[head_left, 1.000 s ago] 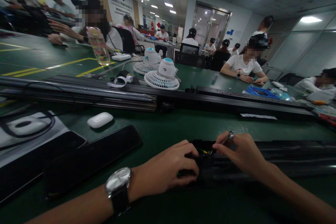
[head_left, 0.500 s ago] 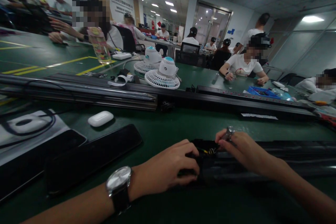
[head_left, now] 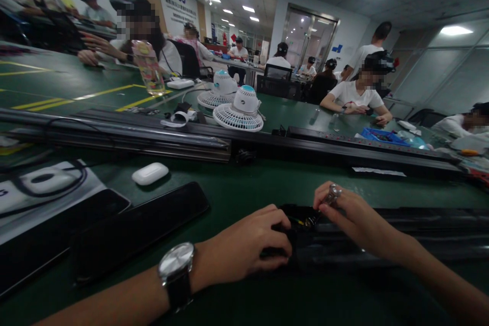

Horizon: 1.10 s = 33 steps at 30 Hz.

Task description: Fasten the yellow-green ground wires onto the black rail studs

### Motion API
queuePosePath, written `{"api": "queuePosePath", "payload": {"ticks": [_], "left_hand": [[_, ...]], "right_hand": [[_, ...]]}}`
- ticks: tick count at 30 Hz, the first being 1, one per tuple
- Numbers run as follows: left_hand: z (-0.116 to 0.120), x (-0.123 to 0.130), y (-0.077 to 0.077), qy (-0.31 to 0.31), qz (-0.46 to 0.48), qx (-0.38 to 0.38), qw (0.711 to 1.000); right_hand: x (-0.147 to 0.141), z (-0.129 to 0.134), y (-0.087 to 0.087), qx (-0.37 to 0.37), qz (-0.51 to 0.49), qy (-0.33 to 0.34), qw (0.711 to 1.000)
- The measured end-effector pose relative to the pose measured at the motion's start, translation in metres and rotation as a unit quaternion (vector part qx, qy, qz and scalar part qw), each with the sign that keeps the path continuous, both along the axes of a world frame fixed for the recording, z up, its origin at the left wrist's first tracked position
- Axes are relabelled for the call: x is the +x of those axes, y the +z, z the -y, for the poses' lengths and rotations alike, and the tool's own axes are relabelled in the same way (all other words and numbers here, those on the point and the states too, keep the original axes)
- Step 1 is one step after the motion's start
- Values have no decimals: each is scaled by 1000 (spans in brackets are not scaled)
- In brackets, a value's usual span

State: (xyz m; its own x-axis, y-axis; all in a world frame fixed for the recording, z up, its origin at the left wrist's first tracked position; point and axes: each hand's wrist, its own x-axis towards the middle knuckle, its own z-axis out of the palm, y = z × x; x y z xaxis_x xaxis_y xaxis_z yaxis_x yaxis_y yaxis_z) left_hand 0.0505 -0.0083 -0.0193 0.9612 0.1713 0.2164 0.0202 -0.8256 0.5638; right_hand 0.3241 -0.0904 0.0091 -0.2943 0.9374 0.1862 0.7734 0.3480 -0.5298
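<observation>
Long black bars (head_left: 431,237) lie across the green table at the right, partly wrapped in what looks like shiny film. My left hand (head_left: 260,244) is curled round the left end of the black bars, with a watch on its wrist. Just above that end, my right hand (head_left: 336,204) has thumb and fingertips pressed together at some small wires (head_left: 305,222), yellow and dark. What exactly the right fingertips pinch is too small to make out. A ring shows on the right hand.
Two black phone-like slabs (head_left: 141,229) and a white case (head_left: 150,174) lie at the left. Beyond, long dark rails (head_left: 336,150) cross the table, with two white fans (head_left: 239,109), a bottle (head_left: 150,69) and a blue tray (head_left: 384,136) behind. People sit around.
The whole view has shifted slightly, moving the scene a little to the right. Both my hands keep nearly the same pose. A seated person's hand at the right has moved.
</observation>
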Motion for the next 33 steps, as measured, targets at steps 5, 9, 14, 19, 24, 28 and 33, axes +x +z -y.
{"api": "queuePosePath", "payload": {"ticks": [5, 9, 14, 19, 24, 28, 33], "left_hand": [[0, 0, -1, 0, 14, 7, 1000], [1, -1, -1, 3, 10, 6, 1000], [1, -1, -1, 5, 6, 2, 1000], [1, -1, 0, 6, 7, -1, 1000], [0, -1, 0, 1, 3, 1, 1000], [1, 0, -1, 4, 8, -4, 1000], [1, 0, 1, 4, 6, 4, 1000]], "right_hand": [[-4, 1, 0, -2, -33, -35, 999], [-7, 1, 0, 1, -62, -45, 997], [-7, 0, -2, -2, -93, -56, 994], [-12, 1, -6, -21, -147, -75, 986], [-17, 2, -12, -74, -231, -56, 969], [-16, 3, -13, -98, -256, -22, 962], [-17, 6, -9, -98, -261, -8, 960]]}}
